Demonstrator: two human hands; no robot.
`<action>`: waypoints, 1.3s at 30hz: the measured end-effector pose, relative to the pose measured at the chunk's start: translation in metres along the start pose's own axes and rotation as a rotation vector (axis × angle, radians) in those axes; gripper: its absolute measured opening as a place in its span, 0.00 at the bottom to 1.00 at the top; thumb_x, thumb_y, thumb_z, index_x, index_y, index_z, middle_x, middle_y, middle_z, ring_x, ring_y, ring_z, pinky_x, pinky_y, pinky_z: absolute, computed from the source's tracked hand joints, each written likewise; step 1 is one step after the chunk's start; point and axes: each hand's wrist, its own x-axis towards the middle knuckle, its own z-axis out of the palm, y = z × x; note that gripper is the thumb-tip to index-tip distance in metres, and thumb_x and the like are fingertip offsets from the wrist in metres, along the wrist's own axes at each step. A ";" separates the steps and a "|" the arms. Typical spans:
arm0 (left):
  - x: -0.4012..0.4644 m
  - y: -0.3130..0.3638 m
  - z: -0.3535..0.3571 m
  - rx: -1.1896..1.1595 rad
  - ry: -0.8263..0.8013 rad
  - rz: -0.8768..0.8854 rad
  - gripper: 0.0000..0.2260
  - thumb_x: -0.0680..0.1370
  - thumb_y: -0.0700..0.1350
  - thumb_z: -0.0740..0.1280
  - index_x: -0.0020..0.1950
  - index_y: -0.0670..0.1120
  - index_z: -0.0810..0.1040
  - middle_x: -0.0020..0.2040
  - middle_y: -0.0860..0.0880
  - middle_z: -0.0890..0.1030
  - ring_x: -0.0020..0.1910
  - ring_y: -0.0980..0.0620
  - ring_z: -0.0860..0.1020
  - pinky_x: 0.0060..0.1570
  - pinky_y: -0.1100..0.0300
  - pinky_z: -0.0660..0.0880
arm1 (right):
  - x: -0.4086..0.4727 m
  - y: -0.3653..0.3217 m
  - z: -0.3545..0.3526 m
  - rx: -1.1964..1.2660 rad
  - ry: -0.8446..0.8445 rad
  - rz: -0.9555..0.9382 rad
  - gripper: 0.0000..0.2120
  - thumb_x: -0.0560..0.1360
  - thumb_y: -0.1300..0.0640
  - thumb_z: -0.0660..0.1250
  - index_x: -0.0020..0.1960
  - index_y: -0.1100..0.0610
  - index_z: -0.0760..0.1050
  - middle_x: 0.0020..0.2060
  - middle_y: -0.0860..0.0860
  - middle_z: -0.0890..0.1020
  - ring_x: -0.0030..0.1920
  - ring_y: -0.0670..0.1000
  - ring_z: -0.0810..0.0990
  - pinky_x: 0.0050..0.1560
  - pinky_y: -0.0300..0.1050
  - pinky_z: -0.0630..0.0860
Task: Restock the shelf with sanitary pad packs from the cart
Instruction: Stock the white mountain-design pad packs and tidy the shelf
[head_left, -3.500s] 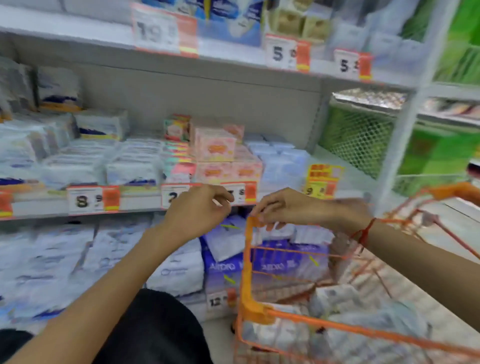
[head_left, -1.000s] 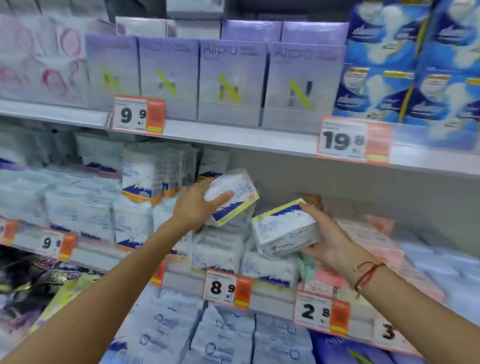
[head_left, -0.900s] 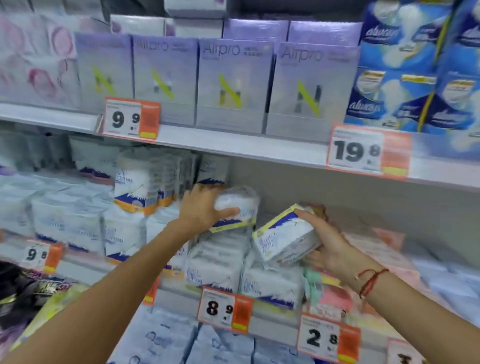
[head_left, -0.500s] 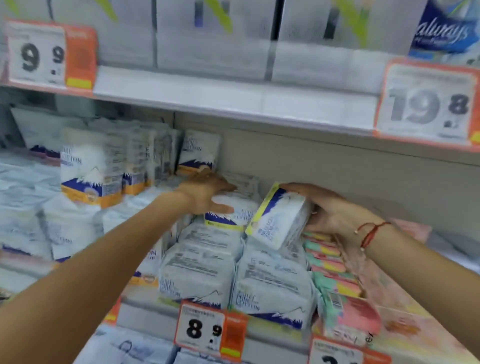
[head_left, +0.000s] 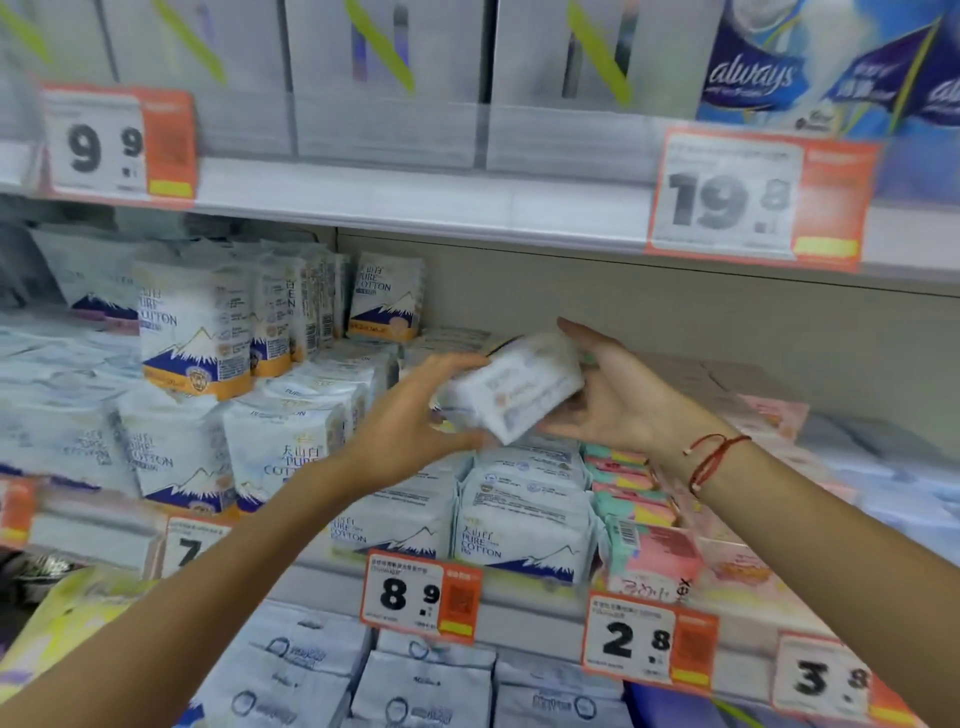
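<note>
Pad pack (head_left: 514, 387) now sits gripped between both hands, left hand (head_left: 410, 421) having joined right hand (head_left: 613, 395) above the shelf (head_left: 322, 564) stacks.

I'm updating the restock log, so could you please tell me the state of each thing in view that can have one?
Pack: held in the air between both hands, tilted, above the stacks.
Left hand: grips the pack's left end.
Right hand: holds the pack's right end.
Stacks: lying flat at the shelf front, behind the 8.9 tag.
Upright packs: standing on flat ones, left.
</note>
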 end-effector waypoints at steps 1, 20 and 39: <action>-0.003 0.003 -0.003 -0.161 0.013 -0.089 0.23 0.71 0.47 0.74 0.64 0.55 0.71 0.59 0.59 0.76 0.54 0.60 0.78 0.45 0.63 0.79 | -0.002 0.001 -0.005 -0.017 -0.013 0.009 0.24 0.73 0.40 0.64 0.58 0.59 0.75 0.52 0.58 0.79 0.52 0.56 0.79 0.56 0.52 0.77; 0.006 -0.041 -0.048 0.176 0.072 -0.194 0.24 0.69 0.30 0.69 0.61 0.50 0.76 0.64 0.51 0.76 0.61 0.50 0.76 0.53 0.54 0.78 | 0.043 0.059 0.024 -0.883 0.064 -0.368 0.32 0.65 0.51 0.78 0.62 0.57 0.67 0.57 0.48 0.75 0.58 0.49 0.74 0.54 0.42 0.74; -0.010 0.011 -0.032 -0.544 -0.017 -0.579 0.13 0.76 0.34 0.66 0.59 0.44 0.73 0.48 0.47 0.82 0.45 0.54 0.81 0.40 0.62 0.82 | 0.010 0.036 0.053 -0.458 0.018 -0.773 0.30 0.66 0.73 0.72 0.61 0.51 0.67 0.53 0.48 0.77 0.52 0.45 0.78 0.48 0.36 0.80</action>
